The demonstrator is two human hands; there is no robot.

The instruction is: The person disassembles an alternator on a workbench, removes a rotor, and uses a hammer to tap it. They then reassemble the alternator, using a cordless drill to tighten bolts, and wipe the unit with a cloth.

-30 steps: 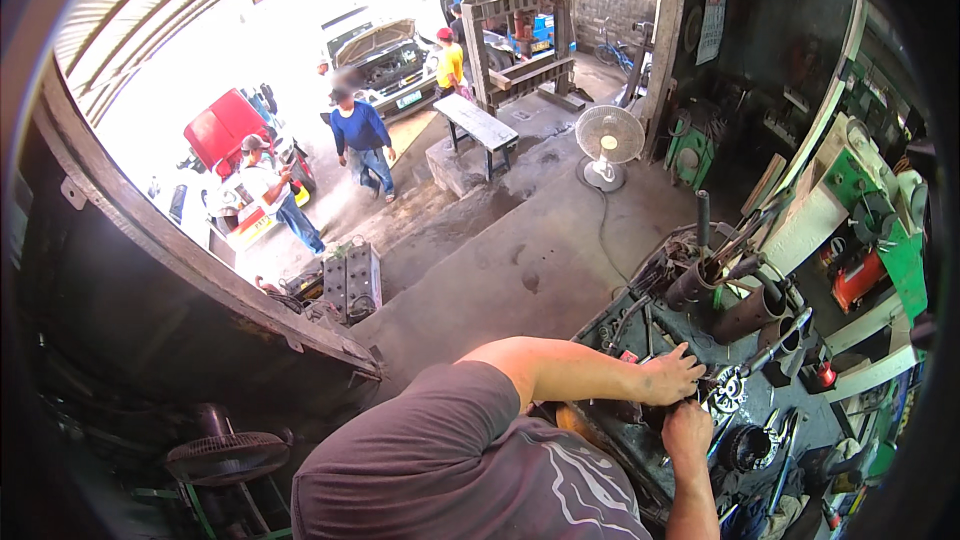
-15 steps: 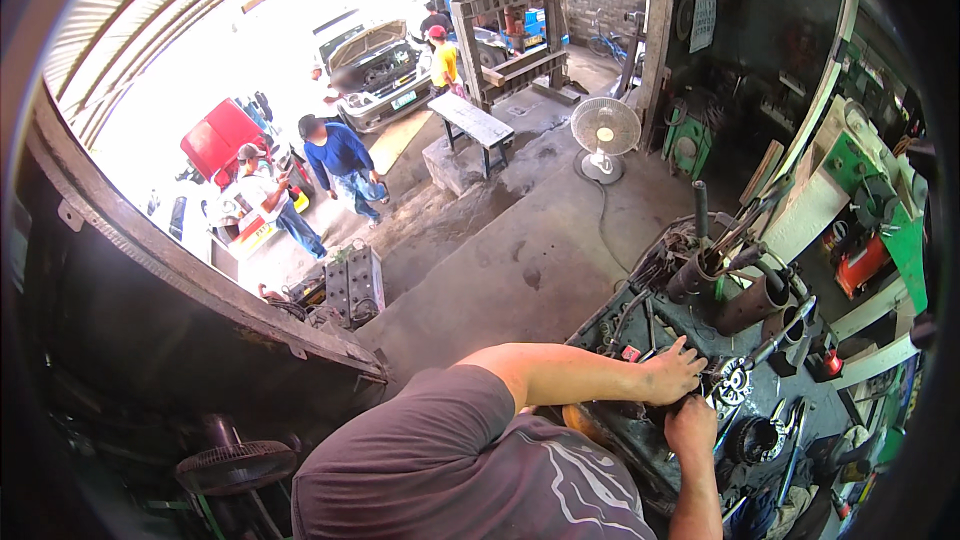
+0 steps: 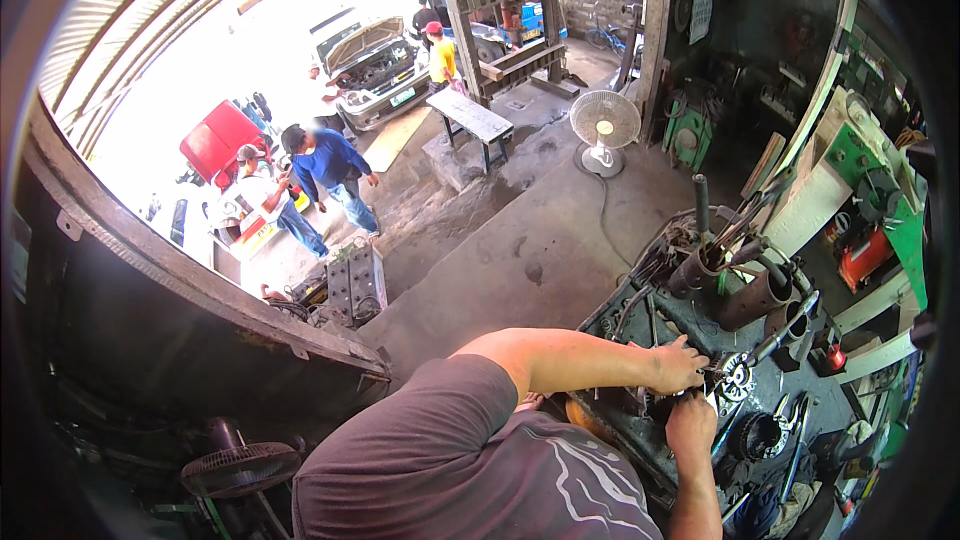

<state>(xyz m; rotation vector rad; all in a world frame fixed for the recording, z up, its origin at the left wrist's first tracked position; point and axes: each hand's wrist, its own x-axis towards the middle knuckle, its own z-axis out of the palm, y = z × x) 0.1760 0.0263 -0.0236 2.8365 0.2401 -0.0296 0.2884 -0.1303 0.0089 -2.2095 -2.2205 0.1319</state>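
Over the cluttered dark workbench [image 3: 640, 445], my left hand [image 3: 678, 367] reaches in from the left with its fingers apart, at the near side of a round, vented silver alternator housing [image 3: 735, 377]. My right hand [image 3: 692, 425] is closed just below it, the two hands almost touching. Whatever the right fingers grip is hidden beneath the hand. A second round part, a dark ring with a silver edge [image 3: 760, 437], lies to the right of my right hand. Wrenches [image 3: 795, 440] rest beside that ring.
Metal tubes holding tools [image 3: 755, 302] stand at the bench's far side. A white fan [image 3: 604, 130] is on the floor ahead, its cord trailing toward the bench. A large battery [image 3: 355, 283] sits to the left. Outside, several people stand near a car [image 3: 385, 80] with its hood up.
Both hands stay at nearly the same spot beside the alternator housing. The left forearm has risen slightly in view. Outside, the person in blue has shifted and turned.
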